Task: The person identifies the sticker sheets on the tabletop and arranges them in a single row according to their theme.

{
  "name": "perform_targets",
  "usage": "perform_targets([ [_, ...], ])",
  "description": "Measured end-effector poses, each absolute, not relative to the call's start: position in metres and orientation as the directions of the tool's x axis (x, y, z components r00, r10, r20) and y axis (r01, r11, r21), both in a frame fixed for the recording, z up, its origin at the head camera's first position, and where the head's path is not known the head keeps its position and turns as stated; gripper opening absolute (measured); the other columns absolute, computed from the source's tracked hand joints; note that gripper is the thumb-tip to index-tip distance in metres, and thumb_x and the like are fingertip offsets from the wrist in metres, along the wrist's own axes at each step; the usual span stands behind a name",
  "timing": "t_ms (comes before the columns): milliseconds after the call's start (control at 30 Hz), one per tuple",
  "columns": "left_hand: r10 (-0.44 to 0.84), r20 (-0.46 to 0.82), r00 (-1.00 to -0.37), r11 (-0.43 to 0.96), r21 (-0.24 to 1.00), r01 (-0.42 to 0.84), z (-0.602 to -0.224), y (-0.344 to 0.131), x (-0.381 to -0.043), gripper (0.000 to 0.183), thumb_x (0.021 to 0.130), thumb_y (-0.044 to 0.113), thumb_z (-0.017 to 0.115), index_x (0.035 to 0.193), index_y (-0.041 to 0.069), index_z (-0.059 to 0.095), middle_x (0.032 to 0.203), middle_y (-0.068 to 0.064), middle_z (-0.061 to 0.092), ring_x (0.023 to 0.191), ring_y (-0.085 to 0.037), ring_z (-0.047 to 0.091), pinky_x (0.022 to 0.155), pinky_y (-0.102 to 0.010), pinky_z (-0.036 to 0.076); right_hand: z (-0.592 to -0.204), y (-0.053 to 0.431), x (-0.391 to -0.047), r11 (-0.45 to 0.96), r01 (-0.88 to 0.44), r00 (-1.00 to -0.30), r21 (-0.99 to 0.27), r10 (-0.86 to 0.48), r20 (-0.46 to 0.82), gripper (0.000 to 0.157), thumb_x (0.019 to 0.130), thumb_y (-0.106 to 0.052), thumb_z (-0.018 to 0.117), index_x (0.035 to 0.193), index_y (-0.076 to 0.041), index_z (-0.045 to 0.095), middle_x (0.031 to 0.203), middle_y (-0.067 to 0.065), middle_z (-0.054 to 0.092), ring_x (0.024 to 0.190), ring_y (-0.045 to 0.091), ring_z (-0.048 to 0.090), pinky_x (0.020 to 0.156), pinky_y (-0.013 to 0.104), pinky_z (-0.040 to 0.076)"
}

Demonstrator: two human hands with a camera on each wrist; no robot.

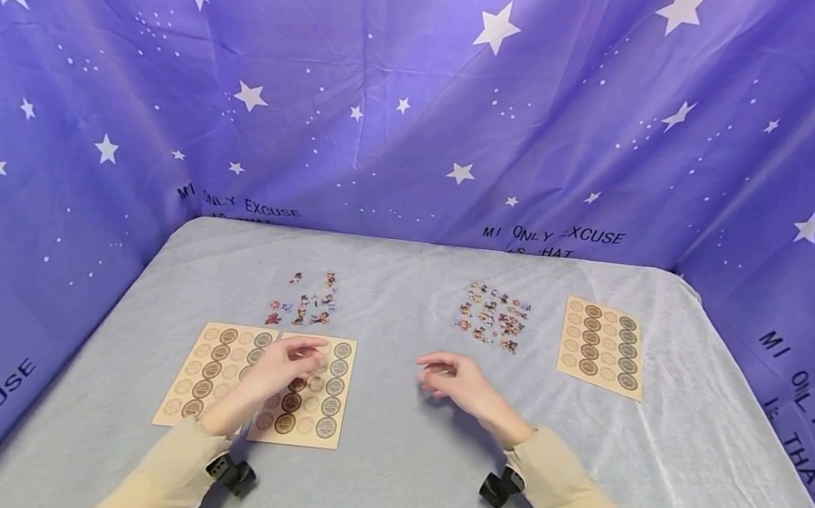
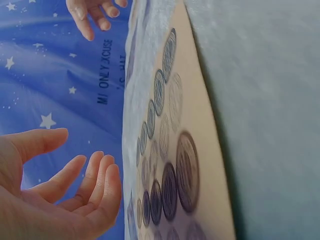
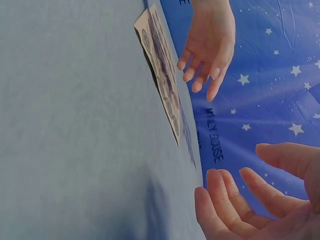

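In the head view my left hand (image 1: pixel 289 366) hovers over two tan sheets of round stickers lying side by side, the left sheet (image 1: pixel 186 367) and the right sheet (image 1: pixel 314 436). Its fingers are loosely bent with nothing between them, as the left wrist view of the same hand (image 2: pixel 75 195) also shows. My right hand (image 1: pixel 464 386) is held above the bare cloth right of the middle, fingers relaxed and holding nothing. In the right wrist view that hand (image 3: pixel 260 200) has its thumb apart from the fingers. Both hands partly hide what lies below them.
Behind the left hand lies a clear sheet of small cartoon stickers (image 1: pixel 303 305). A second clear cartoon sticker sheet (image 1: pixel 491 318) lies at the back right. Farther right is another tan round-sticker sheet (image 1: pixel 601 347). Purple starry cloth (image 1: pixel 390 143) hangs around the table (image 1: pixel 381 486).
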State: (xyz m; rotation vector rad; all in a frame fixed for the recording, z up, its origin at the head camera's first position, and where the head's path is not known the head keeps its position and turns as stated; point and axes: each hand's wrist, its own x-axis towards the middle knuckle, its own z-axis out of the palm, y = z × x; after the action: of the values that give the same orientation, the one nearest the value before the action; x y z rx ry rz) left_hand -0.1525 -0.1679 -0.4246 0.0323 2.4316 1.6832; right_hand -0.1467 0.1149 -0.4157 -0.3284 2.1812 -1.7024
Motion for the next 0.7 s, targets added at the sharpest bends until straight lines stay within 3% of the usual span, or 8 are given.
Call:
perform_targets([
  [333,0.181,-0.156,-0.971,0.406,0.911,-0.071,-0.422,-0.138,-0.163,0.034,0.081,0.007,0.059,0.113,-0.002,0.057,0.089,-0.009,0.061,0.077,-0.023,0.059,0.065,-0.033,0.052,-0.414,0.145,-0.148,0.282,-0.007,-0.926,-0.959,-0.364,-0.100,0.036,0.083,-0.004,0.054,0.114,0.014,0.049,0.098,0.028,0.059,0.085,0.038,0.058,0.070,0.041,0.052],
  [500,0.254,-0.136,-0.958,0.372,0.928,-0.033,-0.417,-0.125,-0.167,0.035,0.082,0.006,0.057,0.115,-0.008,0.053,0.090,-0.015,0.061,0.081,-0.032,0.058,0.069,-0.038,0.052,-0.414,0.162,-0.148,0.291,-0.016,-0.935,-0.956,-0.342,-0.089,0.036,0.082,-0.002,0.053,0.113,0.015,0.048,0.098,0.030,0.058,0.083,0.038,0.058,0.070,0.040,0.052],
  [700,0.300,-0.109,-0.948,0.362,0.932,0.008,-0.413,-0.110,-0.171,0.035,0.082,0.003,0.054,0.115,-0.009,0.053,0.091,-0.016,0.061,0.084,-0.033,0.058,0.071,-0.039,0.051,-0.412,0.183,-0.147,0.316,-0.001,-0.952,-0.949,-0.289,-0.096,0.036,0.083,-0.001,0.053,0.114,0.017,0.047,0.098,0.031,0.057,0.082,0.034,0.060,0.070,0.039,0.053],
])
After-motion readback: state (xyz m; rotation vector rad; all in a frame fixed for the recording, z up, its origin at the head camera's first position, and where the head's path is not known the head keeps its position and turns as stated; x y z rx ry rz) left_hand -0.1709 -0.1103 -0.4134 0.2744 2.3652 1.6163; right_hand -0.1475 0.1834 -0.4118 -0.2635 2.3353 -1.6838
